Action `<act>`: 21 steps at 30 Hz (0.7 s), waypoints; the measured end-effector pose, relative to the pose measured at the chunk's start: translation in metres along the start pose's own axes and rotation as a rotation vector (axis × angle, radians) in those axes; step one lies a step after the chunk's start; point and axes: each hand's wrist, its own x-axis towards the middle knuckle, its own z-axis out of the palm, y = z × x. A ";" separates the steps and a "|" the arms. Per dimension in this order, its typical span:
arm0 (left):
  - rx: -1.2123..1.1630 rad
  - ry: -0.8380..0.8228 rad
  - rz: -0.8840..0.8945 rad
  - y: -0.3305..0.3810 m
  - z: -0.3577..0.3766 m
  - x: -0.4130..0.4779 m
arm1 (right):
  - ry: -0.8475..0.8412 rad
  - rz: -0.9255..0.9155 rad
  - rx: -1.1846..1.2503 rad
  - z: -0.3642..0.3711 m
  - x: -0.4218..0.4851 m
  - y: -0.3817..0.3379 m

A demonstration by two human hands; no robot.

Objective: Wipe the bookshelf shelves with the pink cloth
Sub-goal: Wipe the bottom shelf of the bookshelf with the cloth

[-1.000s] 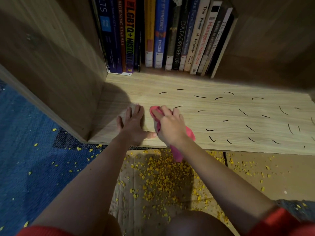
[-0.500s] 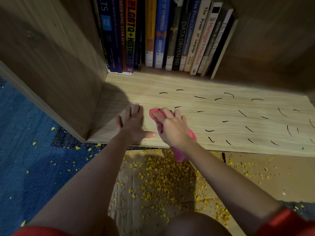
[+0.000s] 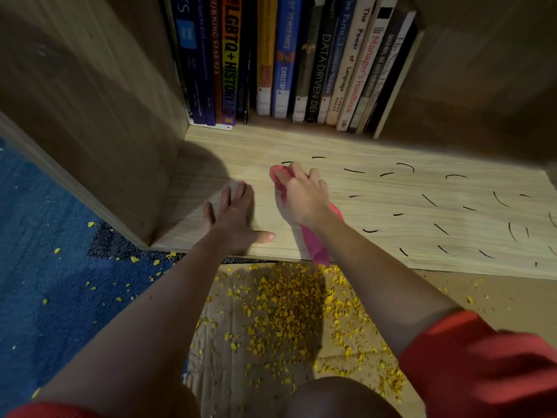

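pink cloth (image 3: pixel 313 239) is gripped by the right hand (image 3: pixel 304 197) on the light wooden shelf (image 3: pixel 391 236) near black curved marks (image 3: pixel 354 170); the left hand (image 3: pixel 232 215) lies flat, fingers spread.

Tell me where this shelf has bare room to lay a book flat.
Bare: the shaded corner between the side panel, the books and the left hand; and the right half of the shelf, past the right hand, carrying only thin black marks. Crowded: the books line the back, and both hands with the pink cloth fill the front left.
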 end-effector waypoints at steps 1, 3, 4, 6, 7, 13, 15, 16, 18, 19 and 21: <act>-0.004 0.004 0.000 0.000 0.000 -0.001 | 0.002 0.016 -0.005 0.000 0.001 -0.006; -0.008 0.009 0.001 0.000 0.000 -0.001 | 0.008 -0.044 -0.015 0.001 -0.008 -0.016; -0.009 0.011 0.001 0.000 0.001 -0.001 | 0.010 -0.106 -0.026 0.004 -0.016 -0.016; -0.005 0.012 -0.002 0.001 0.001 0.000 | 0.003 -0.202 -0.044 0.009 -0.030 -0.007; 0.002 0.010 -0.002 0.001 0.001 0.000 | 0.006 -0.192 -0.037 0.009 -0.028 -0.002; -0.017 -0.002 0.002 0.000 0.000 -0.002 | -0.001 0.005 0.006 0.001 -0.013 -0.016; -0.016 0.006 0.009 0.000 0.000 -0.001 | -0.023 -0.117 -0.038 0.005 -0.032 -0.019; -0.019 0.011 0.009 0.000 0.001 -0.001 | -0.015 -0.167 -0.052 0.008 -0.041 -0.014; -0.024 0.010 0.009 0.000 0.001 -0.001 | 0.002 -0.161 -0.037 0.008 -0.042 0.000; -0.021 0.008 0.011 0.000 0.001 -0.001 | 0.014 -0.117 -0.024 0.007 -0.036 0.004; -0.019 0.001 0.010 0.000 0.000 -0.001 | 0.013 -0.008 -0.016 0.004 -0.021 0.005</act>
